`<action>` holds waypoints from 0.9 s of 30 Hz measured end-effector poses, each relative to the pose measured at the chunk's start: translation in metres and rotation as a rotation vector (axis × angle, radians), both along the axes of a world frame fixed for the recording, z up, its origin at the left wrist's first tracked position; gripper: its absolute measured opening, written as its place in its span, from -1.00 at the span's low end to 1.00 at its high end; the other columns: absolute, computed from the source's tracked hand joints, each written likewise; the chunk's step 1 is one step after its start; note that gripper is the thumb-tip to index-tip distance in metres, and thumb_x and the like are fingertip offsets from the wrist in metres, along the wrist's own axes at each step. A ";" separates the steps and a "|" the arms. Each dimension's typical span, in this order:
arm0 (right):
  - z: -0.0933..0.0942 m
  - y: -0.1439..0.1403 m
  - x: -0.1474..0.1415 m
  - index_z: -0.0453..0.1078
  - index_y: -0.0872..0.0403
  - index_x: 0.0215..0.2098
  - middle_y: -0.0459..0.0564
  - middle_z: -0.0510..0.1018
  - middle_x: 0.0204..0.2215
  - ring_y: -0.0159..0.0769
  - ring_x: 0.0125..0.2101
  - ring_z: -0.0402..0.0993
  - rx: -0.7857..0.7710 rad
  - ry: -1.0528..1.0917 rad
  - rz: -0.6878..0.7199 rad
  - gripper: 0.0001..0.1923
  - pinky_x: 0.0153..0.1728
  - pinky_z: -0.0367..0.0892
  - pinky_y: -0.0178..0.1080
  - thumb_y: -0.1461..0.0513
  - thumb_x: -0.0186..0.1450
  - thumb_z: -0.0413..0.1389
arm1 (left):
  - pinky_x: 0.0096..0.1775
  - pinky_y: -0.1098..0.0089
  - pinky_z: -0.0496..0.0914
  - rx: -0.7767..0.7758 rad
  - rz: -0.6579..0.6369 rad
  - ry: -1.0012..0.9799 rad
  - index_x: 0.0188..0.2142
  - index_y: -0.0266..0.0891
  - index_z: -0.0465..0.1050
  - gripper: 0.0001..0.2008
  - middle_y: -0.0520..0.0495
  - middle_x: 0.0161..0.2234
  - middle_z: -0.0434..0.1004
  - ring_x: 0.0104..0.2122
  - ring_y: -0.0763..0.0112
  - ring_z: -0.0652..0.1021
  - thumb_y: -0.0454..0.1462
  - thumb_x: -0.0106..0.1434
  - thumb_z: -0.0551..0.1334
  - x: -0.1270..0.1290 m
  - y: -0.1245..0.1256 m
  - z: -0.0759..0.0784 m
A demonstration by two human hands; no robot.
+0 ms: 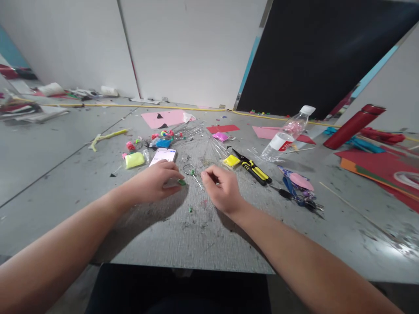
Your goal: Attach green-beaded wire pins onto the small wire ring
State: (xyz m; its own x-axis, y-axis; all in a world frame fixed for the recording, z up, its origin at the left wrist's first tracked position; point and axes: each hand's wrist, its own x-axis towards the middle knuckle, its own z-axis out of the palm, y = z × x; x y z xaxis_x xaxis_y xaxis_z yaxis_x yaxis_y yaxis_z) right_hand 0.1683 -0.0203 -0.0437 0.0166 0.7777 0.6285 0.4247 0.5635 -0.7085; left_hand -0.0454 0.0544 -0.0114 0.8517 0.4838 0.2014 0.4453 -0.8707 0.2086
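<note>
With the left hand (156, 182) pinching a green bit (181, 182) and the right hand (222, 188) curled, fingertips seemingly nipping the thin wire (195, 178) whose loop lies on the table (196, 235) between them, a loose grip could let the springy wire flick away into the clutter.

The table (196, 235) surface is matt grey, rough-textured and scuffed. The wire ring (190, 169) between the hands is thin bright metal; the bottle (286, 135) at far right is clear glossy plastic with a white cap. The sheets (165, 117) at the far edge are matt pink paper.
</note>
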 end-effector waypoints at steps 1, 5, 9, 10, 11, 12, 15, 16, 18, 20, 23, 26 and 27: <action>0.000 0.001 0.000 0.24 0.05 -0.53 -0.19 0.27 -0.66 -0.45 -0.62 0.18 -0.007 0.008 0.001 -0.75 -0.56 0.13 -0.33 0.20 0.31 0.03 | -0.07 0.19 0.38 0.004 -0.001 0.018 -0.10 -0.20 0.57 -0.74 -0.16 -0.18 0.52 -0.16 0.20 0.49 -0.30 0.23 0.21 0.000 0.000 0.000; -0.002 0.004 0.000 0.23 0.05 -0.53 -0.19 0.27 -0.67 -0.45 -0.63 0.16 -0.038 0.013 0.013 -0.75 -0.57 0.09 -0.33 0.18 0.29 0.04 | -0.07 0.18 0.35 0.053 0.050 0.075 -0.06 -0.20 0.57 -0.68 -0.20 -0.13 0.50 -0.13 0.16 0.47 -0.33 0.21 0.19 0.005 -0.002 -0.005; -0.004 0.006 0.000 0.23 0.05 -0.54 -0.19 0.28 -0.67 -0.44 -0.62 0.17 -0.077 0.014 0.008 -0.74 -0.56 0.10 -0.32 0.16 0.29 0.04 | -0.10 0.17 0.35 0.080 0.076 0.084 -0.11 -0.18 0.59 -0.73 -0.21 -0.13 0.50 -0.14 0.14 0.47 -0.30 0.28 0.16 0.009 0.001 -0.011; -0.005 0.007 0.000 0.23 0.05 -0.54 -0.18 0.29 -0.66 -0.44 -0.61 0.18 -0.088 0.014 0.007 -0.74 -0.55 0.11 -0.32 0.16 0.29 0.04 | -0.10 0.18 0.35 0.070 0.074 0.069 -0.14 -0.20 0.59 -0.76 -0.21 -0.14 0.50 -0.14 0.16 0.47 -0.30 0.28 0.16 0.010 0.001 -0.011; -0.006 0.007 0.000 0.25 0.05 -0.53 -0.17 0.31 -0.65 -0.43 -0.60 0.20 -0.102 0.007 0.007 -0.75 -0.54 0.12 -0.32 0.17 0.29 0.04 | -0.11 0.19 0.36 0.050 0.082 0.033 -0.18 -0.22 0.58 -0.79 -0.20 -0.17 0.52 -0.15 0.18 0.48 -0.30 0.28 0.17 0.011 0.001 -0.011; -0.006 0.008 0.000 0.27 0.06 -0.51 -0.16 0.34 -0.63 -0.43 -0.59 0.23 -0.119 -0.007 0.006 -0.77 -0.53 0.15 -0.32 0.18 0.29 0.05 | -0.13 0.21 0.37 0.009 0.103 -0.018 -0.21 -0.24 0.56 -0.82 -0.18 -0.20 0.53 -0.18 0.21 0.49 -0.29 0.28 0.18 0.011 0.000 -0.011; -0.006 0.008 -0.001 0.39 0.09 -0.41 -0.08 0.47 -0.51 -0.36 -0.47 0.38 -0.163 -0.102 0.026 -0.87 -0.44 0.24 -0.30 0.22 0.28 0.08 | -0.27 0.32 0.39 -0.244 0.229 -0.212 -0.27 -0.25 0.49 -0.87 -0.09 -0.33 0.57 -0.33 0.35 0.52 -0.23 0.28 0.21 0.014 -0.007 -0.009; -0.006 0.007 -0.001 0.42 0.09 -0.36 -0.05 0.50 -0.46 -0.33 -0.43 0.42 -0.167 -0.140 0.044 -0.88 -0.42 0.27 -0.29 0.22 0.28 0.09 | -0.29 0.34 0.40 -0.334 0.257 -0.261 -0.28 -0.25 0.48 -0.85 -0.07 -0.35 0.57 -0.36 0.38 0.52 -0.21 0.27 0.22 0.015 -0.010 -0.009; -0.006 0.006 -0.003 0.45 0.11 -0.29 0.00 0.53 -0.39 -0.30 -0.36 0.45 -0.164 -0.209 0.086 -0.88 -0.39 0.30 -0.28 0.23 0.30 0.09 | -0.33 0.36 0.39 -0.421 0.263 -0.312 -0.29 -0.25 0.47 -0.84 -0.04 -0.39 0.55 -0.38 0.40 0.52 -0.18 0.26 0.23 0.017 -0.016 -0.010; -0.006 0.005 -0.003 0.45 0.12 -0.27 0.03 0.53 -0.36 -0.29 -0.34 0.45 -0.166 -0.262 0.106 -0.87 -0.38 0.30 -0.28 0.25 0.31 0.07 | -0.34 0.35 0.39 -0.440 0.243 -0.350 -0.29 -0.23 0.47 -0.84 -0.04 -0.40 0.55 -0.39 0.40 0.52 -0.18 0.27 0.23 0.019 -0.020 -0.013; -0.007 0.006 -0.004 0.45 0.12 -0.31 0.02 0.53 -0.37 -0.29 -0.35 0.44 -0.179 -0.300 0.101 -0.89 -0.39 0.29 -0.28 0.28 0.31 0.07 | -0.39 0.33 0.38 -0.458 0.214 -0.377 -0.31 -0.21 0.46 -0.86 -0.08 -0.41 0.55 -0.40 0.38 0.50 -0.19 0.27 0.23 0.022 -0.023 -0.018; -0.008 0.008 -0.002 0.44 0.11 -0.34 0.01 0.53 -0.38 -0.31 -0.37 0.43 -0.195 -0.291 0.109 -0.91 -0.38 0.28 -0.28 0.30 0.29 0.09 | -0.41 0.33 0.38 -0.506 0.199 -0.353 -0.34 -0.21 0.47 -0.87 -0.10 -0.42 0.56 -0.41 0.36 0.50 -0.19 0.26 0.23 0.023 -0.023 -0.019; -0.008 0.008 -0.001 0.43 0.11 -0.35 0.00 0.53 -0.39 -0.31 -0.37 0.42 -0.202 -0.295 0.113 -0.91 -0.38 0.27 -0.28 0.30 0.29 0.10 | -0.40 0.32 0.39 -0.523 0.202 -0.351 -0.34 -0.21 0.47 -0.86 -0.10 -0.42 0.56 -0.41 0.36 0.50 -0.19 0.25 0.23 0.023 -0.023 -0.019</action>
State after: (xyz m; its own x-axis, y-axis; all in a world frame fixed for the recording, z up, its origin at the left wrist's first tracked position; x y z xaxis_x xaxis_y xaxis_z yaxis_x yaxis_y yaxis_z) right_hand 0.1668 -0.0122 -0.0518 -0.2353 0.8731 0.4269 0.5700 0.4797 -0.6670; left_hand -0.0220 0.0311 -0.0306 0.6604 0.7368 0.1451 0.4180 -0.5212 0.7441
